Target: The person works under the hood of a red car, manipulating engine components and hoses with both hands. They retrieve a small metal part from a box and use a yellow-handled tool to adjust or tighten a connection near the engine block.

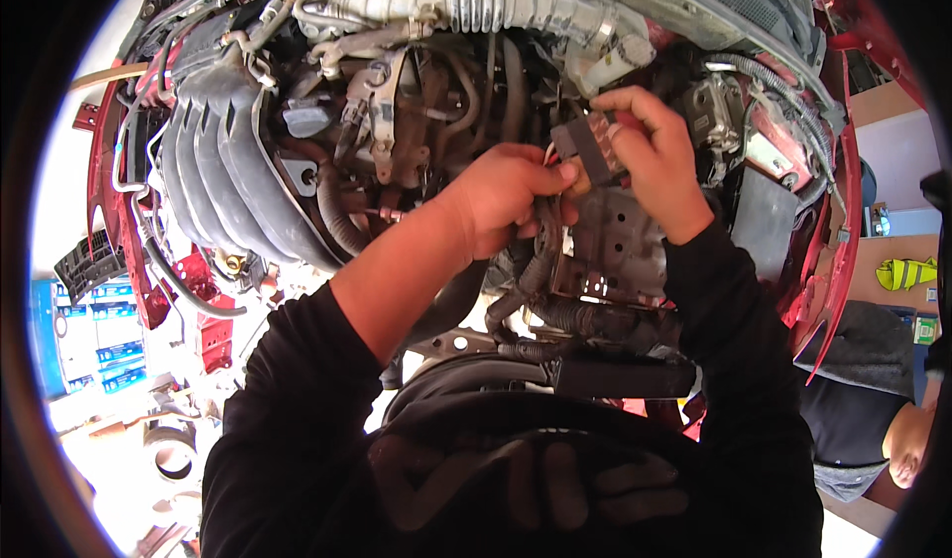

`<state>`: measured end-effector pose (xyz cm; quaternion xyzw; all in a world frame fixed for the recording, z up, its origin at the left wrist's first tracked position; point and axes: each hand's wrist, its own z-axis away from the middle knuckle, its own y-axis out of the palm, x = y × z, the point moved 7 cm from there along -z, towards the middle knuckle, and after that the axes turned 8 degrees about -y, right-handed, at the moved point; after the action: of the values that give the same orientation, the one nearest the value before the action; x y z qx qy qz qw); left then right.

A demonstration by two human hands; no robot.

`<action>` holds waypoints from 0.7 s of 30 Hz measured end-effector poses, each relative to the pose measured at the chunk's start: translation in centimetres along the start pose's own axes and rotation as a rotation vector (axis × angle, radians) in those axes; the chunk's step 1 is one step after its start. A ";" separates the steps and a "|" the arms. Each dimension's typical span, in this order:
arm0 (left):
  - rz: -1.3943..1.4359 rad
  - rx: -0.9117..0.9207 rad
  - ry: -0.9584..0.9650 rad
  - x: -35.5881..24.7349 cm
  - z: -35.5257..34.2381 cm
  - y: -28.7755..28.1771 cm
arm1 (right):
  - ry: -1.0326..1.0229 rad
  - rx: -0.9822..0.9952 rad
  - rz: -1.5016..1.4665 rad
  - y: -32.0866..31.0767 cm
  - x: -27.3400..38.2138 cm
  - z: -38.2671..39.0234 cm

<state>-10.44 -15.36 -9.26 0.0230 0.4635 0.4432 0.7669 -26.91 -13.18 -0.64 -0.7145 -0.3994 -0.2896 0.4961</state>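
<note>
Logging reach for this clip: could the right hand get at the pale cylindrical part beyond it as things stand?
Probably yes: no obstacle shows between the right hand and the pale cylindrical part, though the hand holds the dark block.

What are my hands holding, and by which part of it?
A dark block-like part: your right hand grips its right side, your left hand its lower left.

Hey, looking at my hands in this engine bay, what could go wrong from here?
First, the dark block held between your left hand and right hand could slip and drop among the corrugated hoses below.
Second, the thin wires beside the block might get strained if tugged.
Third, your right sleeve might snag on nearby engine-bay parts.
</note>
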 end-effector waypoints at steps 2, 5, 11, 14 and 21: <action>-0.034 0.023 0.011 -0.1 0.4 -0.3 | 0.091 -0.012 0.042 0.0 -0.4 0.1; -0.177 0.020 0.063 -0.5 1.8 -0.9 | 0.074 -0.013 0.024 0.5 -0.2 0.1; -0.546 -0.294 0.375 1.9 9.9 -1.6 | -0.056 -0.011 0.154 0.5 -0.4 -0.8; -0.671 -0.254 0.360 4.0 12.1 -0.4 | -0.035 0.045 0.177 0.8 0.3 -1.5; -0.781 -0.534 0.554 3.7 10.8 0.3 | 0.067 0.288 0.235 2.2 0.9 -3.9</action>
<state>-2.05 -8.52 -5.59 -0.4637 0.4938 0.2172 0.7028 -24.58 -16.96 0.36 -0.6677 -0.3339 -0.1932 0.6366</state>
